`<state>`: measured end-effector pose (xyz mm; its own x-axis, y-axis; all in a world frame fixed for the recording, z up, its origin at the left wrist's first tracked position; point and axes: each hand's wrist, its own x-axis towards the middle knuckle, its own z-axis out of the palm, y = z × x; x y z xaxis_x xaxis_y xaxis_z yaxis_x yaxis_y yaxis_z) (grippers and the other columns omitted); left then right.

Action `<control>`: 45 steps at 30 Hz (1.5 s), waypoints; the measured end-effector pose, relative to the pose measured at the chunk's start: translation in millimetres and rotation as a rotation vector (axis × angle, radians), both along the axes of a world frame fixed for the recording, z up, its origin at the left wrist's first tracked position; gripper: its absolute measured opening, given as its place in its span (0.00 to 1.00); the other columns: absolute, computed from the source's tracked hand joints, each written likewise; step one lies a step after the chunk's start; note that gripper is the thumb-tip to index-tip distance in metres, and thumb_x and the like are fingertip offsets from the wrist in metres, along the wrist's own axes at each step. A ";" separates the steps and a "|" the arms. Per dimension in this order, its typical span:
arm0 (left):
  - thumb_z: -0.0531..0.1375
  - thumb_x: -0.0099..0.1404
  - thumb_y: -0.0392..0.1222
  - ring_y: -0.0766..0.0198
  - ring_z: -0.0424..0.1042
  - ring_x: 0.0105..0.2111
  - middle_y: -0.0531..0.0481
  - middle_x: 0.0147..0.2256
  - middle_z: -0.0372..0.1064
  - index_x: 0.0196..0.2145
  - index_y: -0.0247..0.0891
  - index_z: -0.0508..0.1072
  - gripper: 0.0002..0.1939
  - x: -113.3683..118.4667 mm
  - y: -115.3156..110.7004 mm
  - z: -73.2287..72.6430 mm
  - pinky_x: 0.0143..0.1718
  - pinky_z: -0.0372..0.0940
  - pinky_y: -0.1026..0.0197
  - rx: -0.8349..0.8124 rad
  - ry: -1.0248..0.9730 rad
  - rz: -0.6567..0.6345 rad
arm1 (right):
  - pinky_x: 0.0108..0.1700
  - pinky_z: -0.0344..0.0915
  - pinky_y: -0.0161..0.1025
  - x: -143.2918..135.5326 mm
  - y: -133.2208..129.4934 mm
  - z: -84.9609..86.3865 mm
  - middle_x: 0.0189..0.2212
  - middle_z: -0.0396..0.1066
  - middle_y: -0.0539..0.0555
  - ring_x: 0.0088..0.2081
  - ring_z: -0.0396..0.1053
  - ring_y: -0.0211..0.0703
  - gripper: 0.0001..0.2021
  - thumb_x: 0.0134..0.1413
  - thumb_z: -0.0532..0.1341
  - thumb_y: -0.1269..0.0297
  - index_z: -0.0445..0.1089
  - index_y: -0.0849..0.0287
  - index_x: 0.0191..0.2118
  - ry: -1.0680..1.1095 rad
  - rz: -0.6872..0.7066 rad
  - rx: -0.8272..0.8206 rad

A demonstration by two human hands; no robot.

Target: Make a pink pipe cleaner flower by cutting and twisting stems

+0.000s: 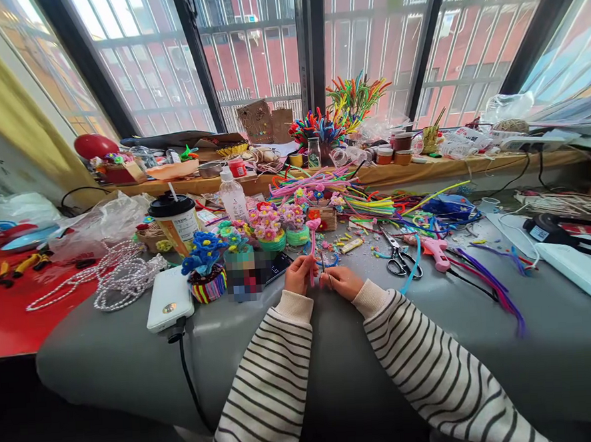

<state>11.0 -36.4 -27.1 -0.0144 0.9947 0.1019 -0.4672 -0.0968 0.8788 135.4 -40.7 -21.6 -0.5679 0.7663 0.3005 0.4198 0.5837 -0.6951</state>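
Near the middle of the grey table, my left hand (299,275) is closed around a pink pipe-cleaner flower (313,226), its stem upright between the fingers. Just to the right, my right hand (346,282) pinches a thin dark piece (321,259), too small to make out clearly. The two hands nearly touch. Behind them stand small pots of pink flowers (267,224) and an orange-red flower on a wooden box (325,219). Black-handled scissors (403,263) lie to the right, beside a pink glue gun (436,253).
On the left are a white power bank (169,301) with a cable, a blue flower pot (207,280), a lidded cup (177,227) and bead strings (123,278). Purple pipe cleaners (494,282) and a white device (579,270) lie at right.
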 end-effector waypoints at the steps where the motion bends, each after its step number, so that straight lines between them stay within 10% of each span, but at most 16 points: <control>1: 0.57 0.43 0.44 0.77 0.57 0.14 0.58 0.14 0.59 0.19 0.33 0.64 0.10 0.4 -0.4 0.7 0.16 0.52 0.71 0.018 0.009 -0.005 | 0.23 0.50 0.29 -0.2 -0.1 -0.2 0.15 0.58 0.49 0.19 0.55 0.32 0.32 0.41 0.35 0.42 0.64 0.64 0.19 -0.012 0.001 0.015; 45: 0.54 0.46 0.48 0.76 0.50 0.15 0.58 0.14 0.50 0.16 0.35 0.58 0.14 19.0 -3.5 10.6 0.16 0.48 0.70 0.105 0.158 0.037 | 0.20 0.48 0.29 -2.5 1.0 -2.6 0.10 0.54 0.47 0.15 0.50 0.29 0.24 0.43 0.45 0.49 0.59 0.62 0.12 0.049 -0.220 -0.006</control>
